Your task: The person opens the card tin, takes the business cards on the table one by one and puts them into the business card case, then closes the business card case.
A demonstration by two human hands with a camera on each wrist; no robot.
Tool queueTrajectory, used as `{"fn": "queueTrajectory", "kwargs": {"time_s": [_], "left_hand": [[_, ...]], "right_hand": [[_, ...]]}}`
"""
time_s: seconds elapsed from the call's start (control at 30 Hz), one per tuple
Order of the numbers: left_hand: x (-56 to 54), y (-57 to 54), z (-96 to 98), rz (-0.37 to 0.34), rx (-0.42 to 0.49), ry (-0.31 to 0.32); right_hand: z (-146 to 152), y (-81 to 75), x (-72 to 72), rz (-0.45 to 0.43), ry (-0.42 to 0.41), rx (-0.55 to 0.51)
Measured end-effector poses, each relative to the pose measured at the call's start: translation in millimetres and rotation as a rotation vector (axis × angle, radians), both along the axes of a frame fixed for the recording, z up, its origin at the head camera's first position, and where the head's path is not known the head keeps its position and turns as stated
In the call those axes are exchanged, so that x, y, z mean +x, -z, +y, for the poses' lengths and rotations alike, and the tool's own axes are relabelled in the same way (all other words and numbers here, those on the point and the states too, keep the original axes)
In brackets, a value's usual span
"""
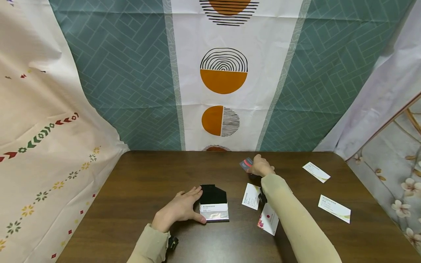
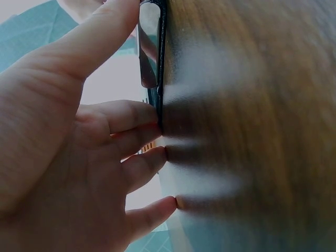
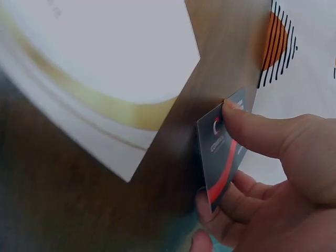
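Note:
An opened business card case (image 1: 213, 197) lies on the table, black flap at the back and a shiny silver front. A white card shows inside it. My left hand (image 1: 184, 206) lies at the case's left side, thumb by the near corner and fingers spread, fingertips down at the tabletop in the left wrist view. Toward the table's far edge, my right hand (image 1: 262, 166) pinches a dark business card (image 3: 223, 142) with a red stripe between thumb and fingers. That card tilts up from the table in the right wrist view.
Near my right forearm lie a white card (image 1: 251, 196) and a flower-printed card (image 1: 269, 221), partly under the sleeve. Two more white cards (image 1: 316, 172) (image 1: 334, 208) lie at the right. Patterned cloth (image 1: 131, 73) hangs behind the brown table (image 1: 158, 168).

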State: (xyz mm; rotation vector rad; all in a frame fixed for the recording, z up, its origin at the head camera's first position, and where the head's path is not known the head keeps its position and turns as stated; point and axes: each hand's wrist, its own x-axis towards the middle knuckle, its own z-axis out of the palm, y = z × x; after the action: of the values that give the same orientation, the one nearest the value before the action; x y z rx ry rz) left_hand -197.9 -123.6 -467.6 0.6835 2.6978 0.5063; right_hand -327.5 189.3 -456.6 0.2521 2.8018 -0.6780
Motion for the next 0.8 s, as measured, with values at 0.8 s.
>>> {"fn": "queueTrajectory", "kwargs": {"time_s": [0.8], "left_hand": [[1.2, 0.3, -1.2, 0.012, 0.014, 0.006]], "right_hand": [[-3, -21.0, 12.2, 0.328, -0.219, -0.102]]}}
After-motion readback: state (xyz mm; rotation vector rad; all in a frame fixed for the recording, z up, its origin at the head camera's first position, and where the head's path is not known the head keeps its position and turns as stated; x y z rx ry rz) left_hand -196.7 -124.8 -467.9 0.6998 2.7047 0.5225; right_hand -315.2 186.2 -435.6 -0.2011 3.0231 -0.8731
